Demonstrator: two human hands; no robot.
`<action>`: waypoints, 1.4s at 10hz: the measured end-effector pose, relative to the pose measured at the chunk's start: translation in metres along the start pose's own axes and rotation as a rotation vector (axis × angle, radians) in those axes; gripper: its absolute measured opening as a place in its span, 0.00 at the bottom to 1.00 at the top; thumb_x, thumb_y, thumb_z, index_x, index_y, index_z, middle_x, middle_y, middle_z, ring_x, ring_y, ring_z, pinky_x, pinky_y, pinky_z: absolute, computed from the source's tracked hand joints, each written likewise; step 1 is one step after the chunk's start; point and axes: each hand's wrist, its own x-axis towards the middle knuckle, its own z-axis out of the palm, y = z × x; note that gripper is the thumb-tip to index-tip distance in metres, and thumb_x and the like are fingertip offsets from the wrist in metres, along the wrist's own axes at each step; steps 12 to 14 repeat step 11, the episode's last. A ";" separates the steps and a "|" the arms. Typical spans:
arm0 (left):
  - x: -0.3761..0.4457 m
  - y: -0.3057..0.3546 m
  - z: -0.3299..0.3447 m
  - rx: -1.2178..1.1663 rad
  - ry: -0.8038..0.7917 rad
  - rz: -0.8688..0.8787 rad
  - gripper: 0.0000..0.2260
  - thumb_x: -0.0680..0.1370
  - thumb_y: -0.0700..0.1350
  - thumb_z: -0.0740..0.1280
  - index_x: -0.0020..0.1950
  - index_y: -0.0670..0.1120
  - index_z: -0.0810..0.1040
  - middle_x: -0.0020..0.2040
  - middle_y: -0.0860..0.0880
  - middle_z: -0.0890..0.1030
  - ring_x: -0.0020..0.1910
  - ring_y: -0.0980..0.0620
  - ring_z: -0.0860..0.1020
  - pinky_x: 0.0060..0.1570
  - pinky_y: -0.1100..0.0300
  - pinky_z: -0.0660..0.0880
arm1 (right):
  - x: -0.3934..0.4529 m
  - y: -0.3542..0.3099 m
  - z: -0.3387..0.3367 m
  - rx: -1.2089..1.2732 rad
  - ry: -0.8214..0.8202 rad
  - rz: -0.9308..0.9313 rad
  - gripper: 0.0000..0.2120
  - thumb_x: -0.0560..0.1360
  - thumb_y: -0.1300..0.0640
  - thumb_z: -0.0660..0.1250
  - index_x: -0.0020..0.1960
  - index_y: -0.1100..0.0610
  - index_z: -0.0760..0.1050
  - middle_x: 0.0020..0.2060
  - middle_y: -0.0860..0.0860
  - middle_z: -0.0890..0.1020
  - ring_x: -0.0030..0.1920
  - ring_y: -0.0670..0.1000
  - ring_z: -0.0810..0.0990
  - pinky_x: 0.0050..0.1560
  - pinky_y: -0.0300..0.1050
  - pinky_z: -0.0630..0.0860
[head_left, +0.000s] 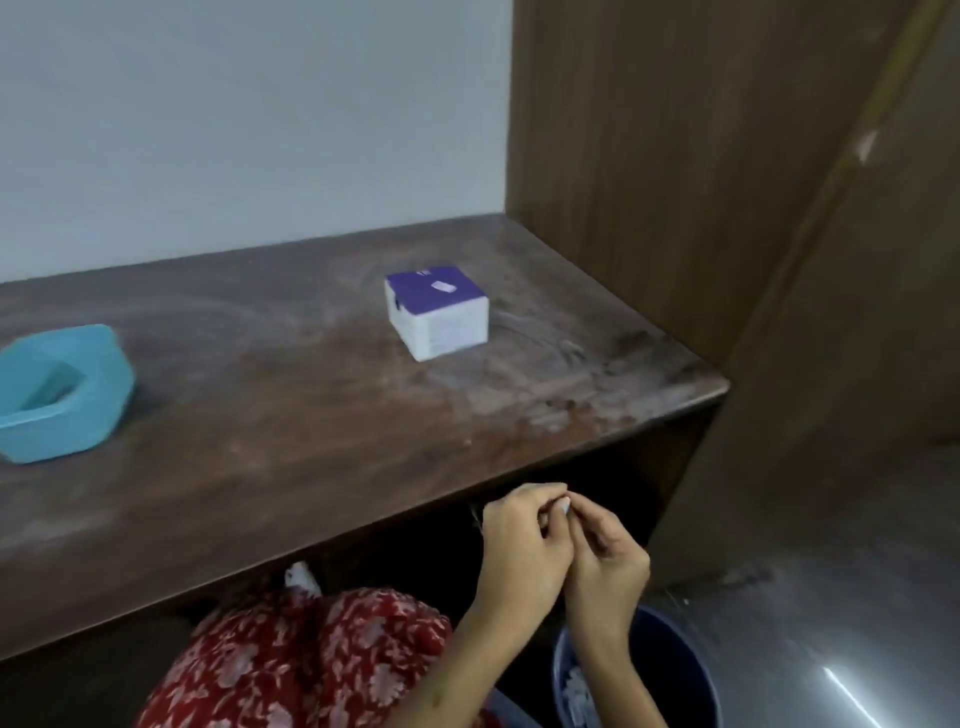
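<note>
A person's left hand (524, 540) and right hand (608, 566) meet with fingers curled, together pinching a small white piece (565, 505) at their fingertips. They are well apart from the purple-topped box (436, 312), on its near side and just off the front edge of the table (260, 415). The box stands on the table, with a blue tub (62, 389) far to its left. A dark bucket (696, 675) holding white bits stands on the floor, nearer than the box and below the hands.
</note>
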 end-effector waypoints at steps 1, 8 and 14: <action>0.002 -0.026 0.039 -0.008 -0.187 -0.146 0.10 0.78 0.41 0.64 0.58 0.42 0.80 0.52 0.47 0.83 0.49 0.60 0.79 0.44 0.81 0.69 | 0.007 0.040 -0.023 -0.145 0.036 0.039 0.07 0.74 0.63 0.69 0.48 0.53 0.82 0.41 0.45 0.83 0.42 0.39 0.81 0.43 0.29 0.75; -0.007 -0.143 0.236 0.328 -1.043 -0.655 0.13 0.80 0.40 0.53 0.56 0.38 0.76 0.57 0.37 0.78 0.54 0.40 0.77 0.47 0.52 0.73 | 0.046 0.200 -0.100 -0.525 0.214 0.818 0.10 0.75 0.69 0.60 0.51 0.71 0.78 0.45 0.64 0.81 0.46 0.61 0.79 0.38 0.46 0.72; -0.004 -0.133 0.233 0.265 -1.003 -0.633 0.12 0.81 0.41 0.53 0.45 0.40 0.74 0.45 0.40 0.78 0.48 0.42 0.76 0.45 0.53 0.71 | 0.048 0.186 -0.101 -0.620 0.348 0.734 0.12 0.76 0.68 0.60 0.55 0.64 0.79 0.50 0.59 0.83 0.51 0.57 0.80 0.49 0.43 0.73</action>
